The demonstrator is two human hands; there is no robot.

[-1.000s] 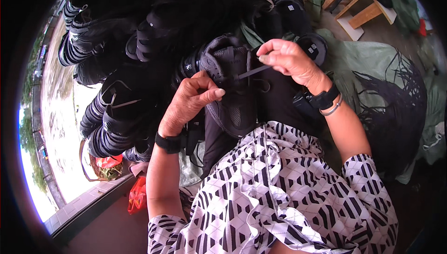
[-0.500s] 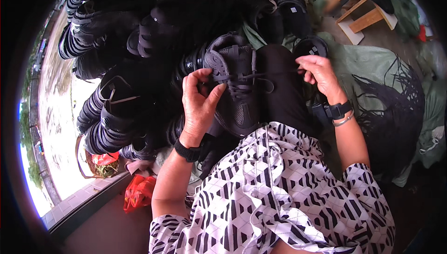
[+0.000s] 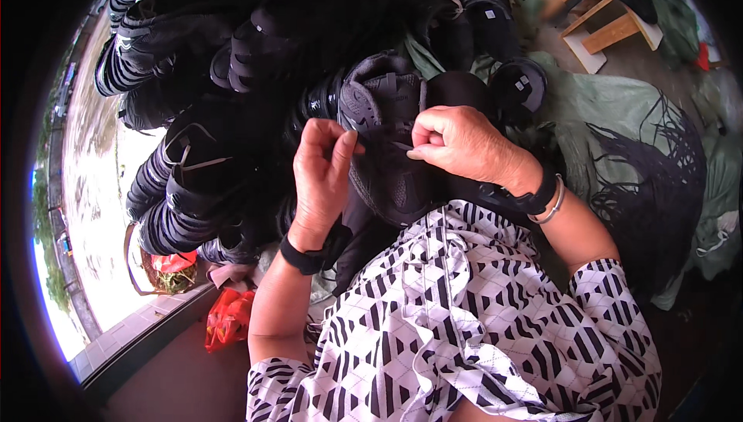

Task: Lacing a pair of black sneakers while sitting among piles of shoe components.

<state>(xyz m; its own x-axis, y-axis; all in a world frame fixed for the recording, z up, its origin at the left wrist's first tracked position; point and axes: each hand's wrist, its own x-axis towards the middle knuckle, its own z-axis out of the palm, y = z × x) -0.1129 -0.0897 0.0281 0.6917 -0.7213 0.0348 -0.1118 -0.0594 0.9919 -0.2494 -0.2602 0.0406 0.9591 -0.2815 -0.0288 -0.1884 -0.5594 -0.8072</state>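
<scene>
A great heap of black shoe uppers (image 3: 232, 82) fills the space ahead of me, stacked in curved rows that run off to my left. To my right a green sheet (image 3: 611, 136) lies spread out, with a loose bundle of black laces (image 3: 658, 167) on top of it, and past that stands a small wooden stool (image 3: 604, 23). Down at my left sit a red bag (image 3: 228, 317) and a basket (image 3: 159, 271). In my lap, against my black-and-white patterned top (image 3: 464, 321), rests a dark grey shoe (image 3: 391, 151), toe end pointing away from me. My left hand (image 3: 321, 178) lies on the shoe's near side, fingers curled and thumb up against its edge, steadying it. My right hand (image 3: 464, 143) sits just beside it, thumb and forefinger pressed together in a pinching grip on a thin dark lace (image 3: 398, 143) at the shoe's eyelet area. Both wrists wear black bands
</scene>
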